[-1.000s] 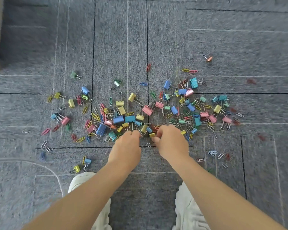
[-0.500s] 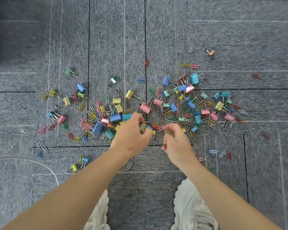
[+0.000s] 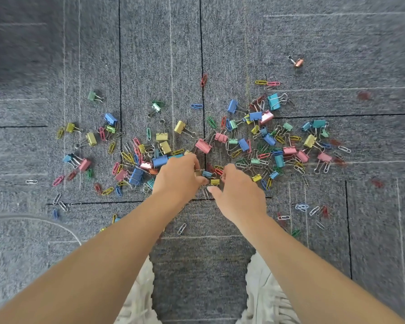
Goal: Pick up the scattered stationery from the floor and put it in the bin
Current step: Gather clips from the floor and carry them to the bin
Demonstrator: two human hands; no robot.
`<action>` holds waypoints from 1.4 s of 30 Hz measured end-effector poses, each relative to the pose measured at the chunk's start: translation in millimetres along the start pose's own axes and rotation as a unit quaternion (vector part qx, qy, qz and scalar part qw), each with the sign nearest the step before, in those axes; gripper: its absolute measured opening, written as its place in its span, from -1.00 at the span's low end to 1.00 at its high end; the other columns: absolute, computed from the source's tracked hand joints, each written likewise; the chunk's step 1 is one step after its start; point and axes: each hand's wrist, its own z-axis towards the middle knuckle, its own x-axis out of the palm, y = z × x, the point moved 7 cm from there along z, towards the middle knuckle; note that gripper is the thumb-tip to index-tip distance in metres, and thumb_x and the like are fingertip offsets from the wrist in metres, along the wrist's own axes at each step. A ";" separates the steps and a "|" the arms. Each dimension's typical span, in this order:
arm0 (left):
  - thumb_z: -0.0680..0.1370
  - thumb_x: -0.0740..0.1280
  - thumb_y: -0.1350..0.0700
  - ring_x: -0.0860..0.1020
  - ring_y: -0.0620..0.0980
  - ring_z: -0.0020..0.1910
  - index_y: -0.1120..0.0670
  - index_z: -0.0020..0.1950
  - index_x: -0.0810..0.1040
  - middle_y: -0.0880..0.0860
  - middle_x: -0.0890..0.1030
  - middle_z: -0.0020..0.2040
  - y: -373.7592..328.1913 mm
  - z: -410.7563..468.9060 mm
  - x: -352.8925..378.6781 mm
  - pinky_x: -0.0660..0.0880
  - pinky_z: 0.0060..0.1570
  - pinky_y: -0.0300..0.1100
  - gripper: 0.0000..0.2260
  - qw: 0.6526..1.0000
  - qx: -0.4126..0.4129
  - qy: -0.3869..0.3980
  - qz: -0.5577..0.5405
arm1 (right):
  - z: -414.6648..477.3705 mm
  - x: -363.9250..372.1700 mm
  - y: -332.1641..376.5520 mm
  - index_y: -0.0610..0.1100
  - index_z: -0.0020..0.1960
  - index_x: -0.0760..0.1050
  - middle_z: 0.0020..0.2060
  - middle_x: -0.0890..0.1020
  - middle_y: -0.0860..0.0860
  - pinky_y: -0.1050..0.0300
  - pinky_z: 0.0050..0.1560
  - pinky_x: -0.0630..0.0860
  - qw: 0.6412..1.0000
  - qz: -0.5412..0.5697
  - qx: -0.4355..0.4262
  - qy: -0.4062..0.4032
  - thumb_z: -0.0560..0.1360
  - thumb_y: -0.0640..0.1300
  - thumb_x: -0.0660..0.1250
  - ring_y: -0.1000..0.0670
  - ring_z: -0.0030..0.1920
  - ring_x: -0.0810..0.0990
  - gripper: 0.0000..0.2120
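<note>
Together amid binder clips [image 3: 203, 146]: left hand [image 3: 178, 178], right hand [image 3: 237, 197].

The left forearm [image 3: 103, 265] and right forearm [image 3: 302, 260] were bare along their whole visible length. The left hand [image 3: 178, 176] and right hand [image 3: 237, 195] were bare. Footwear: off-white left shoe [image 3: 140, 298] and right shoe [image 3: 264, 298], uppers ridged, detail blurred.

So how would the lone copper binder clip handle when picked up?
Copper clip looks small and metal: probably stiff and light. Its wire handles may flop when lifted. Boxy body on carpet: unlikely to roll.
</note>
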 end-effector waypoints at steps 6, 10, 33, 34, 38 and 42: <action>0.45 0.48 -0.20 0.59 0.08 -0.15 0.01 -0.04 0.52 0.02 0.59 -0.14 4.2 1.5 -2.6 0.46 -0.24 -0.11 -0.68 1.000 -0.010 0.009 0.027 | 5.9 -3.6 7.5 -0.06 0.09 0.41 -0.04 0.58 0.00 0.08 -0.22 0.36 0.999 -0.036 0.010 -0.017 0.55 0.15 0.34 -0.10 -0.04 0.58 -0.70; 0.43 0.46 -0.26 0.55 0.02 -0.24 0.01 -0.16 0.51 0.01 0.57 -0.24 14.5 -2.0 1.1 0.42 -0.28 -0.12 -0.64 1.000 -0.002 0.013 0.008 | 6.5 -4.2 5.2 -0.06 0.09 0.45 -0.05 0.59 0.01 0.08 -0.19 0.39 0.999 -0.026 0.013 -0.022 0.54 0.14 0.36 -0.11 -0.01 0.60 -0.70; 0.58 0.38 0.11 0.45 0.01 -0.34 0.17 -0.13 0.53 0.05 0.51 -0.29 35.2 -20.0 9.6 0.46 -0.21 -0.07 -0.84 0.891 -0.060 0.091 -0.440 | -11.6 9.7 -8.0 -0.14 -0.27 0.36 -0.35 0.40 -0.04 0.18 -0.43 0.28 0.660 0.705 0.211 0.147 0.44 -0.20 0.20 0.02 -0.41 0.33 -0.89; 0.56 0.41 0.07 0.40 0.01 -0.36 0.17 -0.16 0.49 0.06 0.46 -0.32 35.8 -18.7 9.8 0.42 -0.24 -0.10 -0.79 0.887 -0.064 0.088 -0.449 | -7.4 7.5 -11.4 -0.13 -0.26 0.37 -0.37 0.38 -0.02 0.16 -0.42 0.21 0.725 0.646 0.200 0.129 0.51 -0.17 0.24 0.04 -0.44 0.28 -0.82; 0.50 0.46 -0.03 0.33 -0.11 -0.45 0.07 -0.10 0.52 -0.08 0.41 -0.40 30.8 -15.1 1.8 0.32 -0.39 -0.23 -0.79 0.961 -0.009 0.021 -0.277 | 10.2 -14.3 -3.2 -0.04 -0.12 0.49 -0.40 0.46 0.09 0.16 -0.41 0.26 0.969 0.246 0.010 -0.004 0.53 0.02 0.39 0.07 -0.46 0.36 -0.84; 0.49 0.45 -0.11 0.55 0.01 -0.21 -0.11 0.08 0.51 -0.05 0.56 -0.22 21.3 -15.2 -3.4 0.54 -0.20 -0.09 -0.77 0.997 0.017 -0.007 -0.081 | 19.4 -11.9 11.7 0.04 0.08 0.45 -0.22 0.60 -0.01 0.05 -0.25 0.52 0.998 0.036 -0.050 -0.008 0.52 0.05 0.41 -0.10 -0.23 0.59 -0.79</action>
